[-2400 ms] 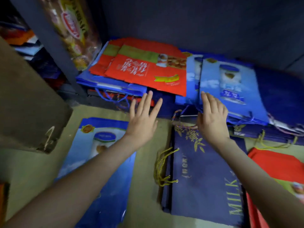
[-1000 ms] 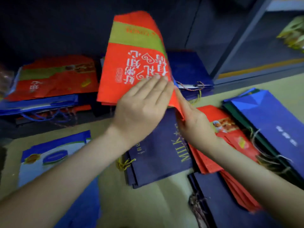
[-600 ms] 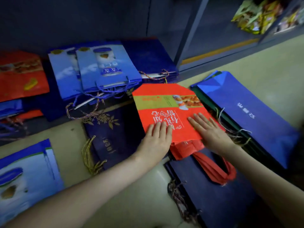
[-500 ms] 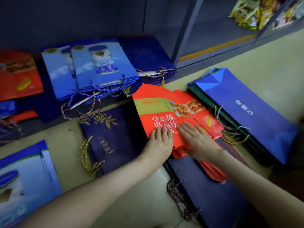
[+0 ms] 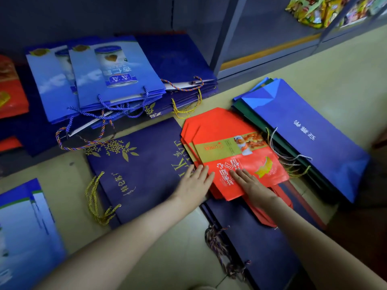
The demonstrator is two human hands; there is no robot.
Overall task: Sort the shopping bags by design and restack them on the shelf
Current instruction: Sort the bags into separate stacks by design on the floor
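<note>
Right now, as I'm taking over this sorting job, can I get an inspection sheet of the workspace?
Surface: beige floor, bags lying flat in piles.
Job's things: red bags stacked between the navy MILK bag and the royal blue bags; light blue can-print bags on the bottom level of the shelf unit.
Clutter: snack packets, upper right.
Hands: left hand flat against the red stack's left edge; right hand flat on top of it.
Cables: nothing seen.
Surroundings: shelf unit grey, dark inside.
</note>
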